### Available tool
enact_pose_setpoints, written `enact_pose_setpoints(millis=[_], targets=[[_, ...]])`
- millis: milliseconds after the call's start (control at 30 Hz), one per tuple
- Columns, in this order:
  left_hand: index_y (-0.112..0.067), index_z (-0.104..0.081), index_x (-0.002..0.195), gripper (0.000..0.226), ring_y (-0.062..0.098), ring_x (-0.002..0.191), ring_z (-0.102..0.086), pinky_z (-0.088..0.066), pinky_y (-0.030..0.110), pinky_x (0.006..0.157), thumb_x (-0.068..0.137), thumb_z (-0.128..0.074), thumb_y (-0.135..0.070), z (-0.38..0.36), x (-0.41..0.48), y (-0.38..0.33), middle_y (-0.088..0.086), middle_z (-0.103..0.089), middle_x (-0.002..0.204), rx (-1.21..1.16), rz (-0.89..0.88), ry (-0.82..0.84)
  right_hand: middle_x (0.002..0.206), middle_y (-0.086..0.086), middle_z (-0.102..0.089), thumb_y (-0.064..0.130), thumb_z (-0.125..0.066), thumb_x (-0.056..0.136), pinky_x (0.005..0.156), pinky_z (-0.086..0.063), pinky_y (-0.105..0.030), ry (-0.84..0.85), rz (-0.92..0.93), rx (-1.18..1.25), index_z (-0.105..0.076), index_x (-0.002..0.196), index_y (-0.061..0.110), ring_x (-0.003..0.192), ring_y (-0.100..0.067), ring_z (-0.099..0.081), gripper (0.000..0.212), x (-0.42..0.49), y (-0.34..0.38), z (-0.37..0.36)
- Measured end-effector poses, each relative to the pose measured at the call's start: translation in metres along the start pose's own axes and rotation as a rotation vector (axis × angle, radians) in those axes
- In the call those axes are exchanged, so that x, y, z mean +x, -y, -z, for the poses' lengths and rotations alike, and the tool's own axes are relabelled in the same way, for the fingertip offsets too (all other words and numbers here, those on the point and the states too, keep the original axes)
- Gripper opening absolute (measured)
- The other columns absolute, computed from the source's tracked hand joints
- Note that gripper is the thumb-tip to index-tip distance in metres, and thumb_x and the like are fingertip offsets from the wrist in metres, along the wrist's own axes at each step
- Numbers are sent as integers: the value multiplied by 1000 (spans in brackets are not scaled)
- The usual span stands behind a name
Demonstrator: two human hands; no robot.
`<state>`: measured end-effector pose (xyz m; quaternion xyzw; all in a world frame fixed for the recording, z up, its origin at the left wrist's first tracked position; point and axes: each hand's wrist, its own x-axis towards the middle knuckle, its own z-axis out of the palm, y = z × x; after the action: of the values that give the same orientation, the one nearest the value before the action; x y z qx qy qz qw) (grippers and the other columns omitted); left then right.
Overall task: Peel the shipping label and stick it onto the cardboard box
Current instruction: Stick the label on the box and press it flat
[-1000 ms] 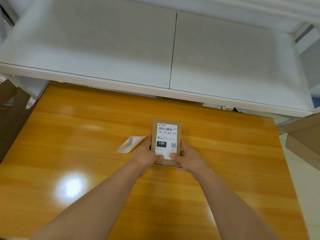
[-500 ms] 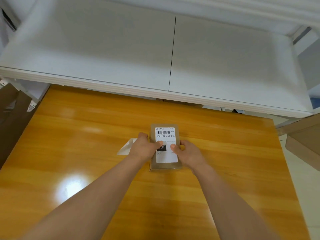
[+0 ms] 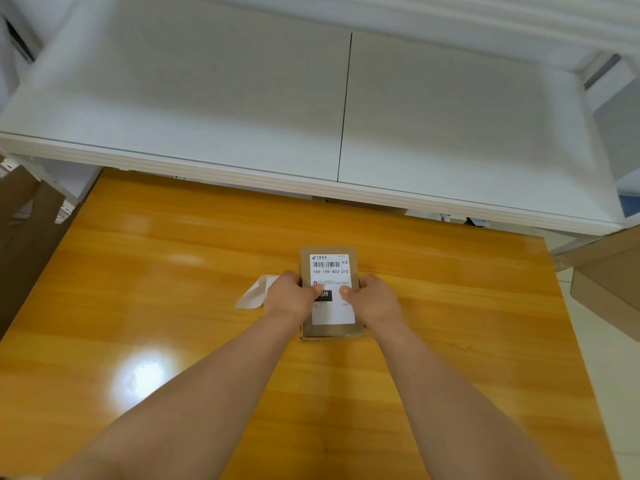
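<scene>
Between the two hands, the cardboard box [image 3: 329, 329] lies flat on the desk [image 3: 173, 271], shipping label [image 3: 330, 289] on top. Left hand [image 3: 289, 296] and right hand [image 3: 372, 299] grip its sides, thumbs pressing the label. Backing paper [image 3: 254, 294] lies just left of the left hand.

Setting: a packing or dispatch station, probably in a small warehouse or stockroom. Evidence: glossy orange wood-grain counter [image 3: 173, 306]; a plain white two-panel shelf [image 3: 242, 98] standing beyond its far edge; flattened brown cardboard sheets [image 3: 27, 237] leaning off the counter's left edge; a cardboard carton [image 3: 609, 282] off its right edge; a small cardboard box [image 3: 329, 330] bearing a printed barcode shipping label [image 3: 330, 271] near the counter's middle; pale tiled floor [image 3: 588, 358] on the right. Details beyond the shelf are blurred.
</scene>
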<state>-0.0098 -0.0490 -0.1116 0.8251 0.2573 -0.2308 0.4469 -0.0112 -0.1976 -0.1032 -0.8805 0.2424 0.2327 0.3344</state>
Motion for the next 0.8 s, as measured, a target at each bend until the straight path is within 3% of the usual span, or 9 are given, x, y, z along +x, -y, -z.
enact_pose_setpoints(millis=[100, 167, 233, 367, 500, 600, 667, 733, 800], targets=[[-14, -56, 102, 26, 32, 98, -66, -56, 44, 82, 91, -63, -37, 5, 8, 0, 11, -71, 109, -20, 13, 33, 90, -1, -71, 55, -51, 91, 79, -59, -46, 47, -18, 15, -61, 100, 19, 83, -25, -68, 38, 7, 2, 5], [-9, -56, 108, 47, 30, 94, -66, -53, 37, 73, 87, -64, -51, 9, 12, -6, 10, -70, 105, 6, 25, 35, 91, 2, -71, 73, -45, 83, 78, -59, -45, 69, -8, -18, -62, 102, 23, 84, -24, -68, 56, 6, 9, 6], [-7, -52, 113, 67, 30, 92, -66, -49, 36, 68, 77, -68, -61, 8, 14, -13, 8, -69, 102, 43, 34, 2, 97, 2, -70, 79, -46, 78, 76, -57, -41, 42, -2, -59, -58, 107, 25, 87, -23, -66, 63, 6, 17, 4], [-12, -49, 122, 60, 26, 86, -63, -46, 34, 66, 81, -70, -51, 2, 14, -21, 6, -69, 109, 91, 2, -28, 100, -4, -68, 72, -50, 84, 64, -48, -34, -44, -16, -167, -52, 115, 17, 87, -27, -64, 63, 7, 24, -5], [-17, -56, 112, 39, 24, 84, -61, -47, 34, 68, 85, -69, -43, 0, 18, -17, 4, -71, 107, 34, -28, -54, 100, -5, -70, 58, -50, 92, 67, -49, -36, -39, 1, -144, -53, 115, 16, 89, -29, -65, 47, 15, 20, -7], [-20, -55, 102, 26, 26, 89, -65, -55, 38, 79, 86, -69, -35, 0, 25, -15, 6, -72, 106, -46, -9, -21, 93, -3, -67, 49, -46, 97, 72, -54, -39, -22, 21, -114, -53, 103, 20, 85, -28, -64, 30, 20, 16, -4], [-22, -55, 98, 20, 29, 94, -68, -58, 45, 85, 88, -65, -36, 5, 30, -16, 7, -73, 107, -68, 21, 20, 91, -4, -68, 49, -38, 99, 78, -58, -45, -6, 16, -116, -56, 100, 18, 83, -29, -66, 36, 23, 14, 1], [-19, -56, 104, 26, 30, 94, -66, -57, 45, 87, 89, -62, -40, 11, 33, -21, 7, -71, 106, -56, 49, 64, 93, -5, -70, 60, -28, 97, 78, -58, -46, -4, 25, -146, -59, 98, 18, 81, -27, -68, 52, 25, 18, 6], [-13, -49, 124, 53, 26, 91, -61, -54, 41, 79, 86, -67, -46, 15, 34, -30, 5, -65, 104, -31, 76, 75, 105, -5, -69, 70, -30, 92, 79, -55, -41, -22, 46, -154, -56, 116, 19, 91, -28, -66, 62, 27, 27, 10]])
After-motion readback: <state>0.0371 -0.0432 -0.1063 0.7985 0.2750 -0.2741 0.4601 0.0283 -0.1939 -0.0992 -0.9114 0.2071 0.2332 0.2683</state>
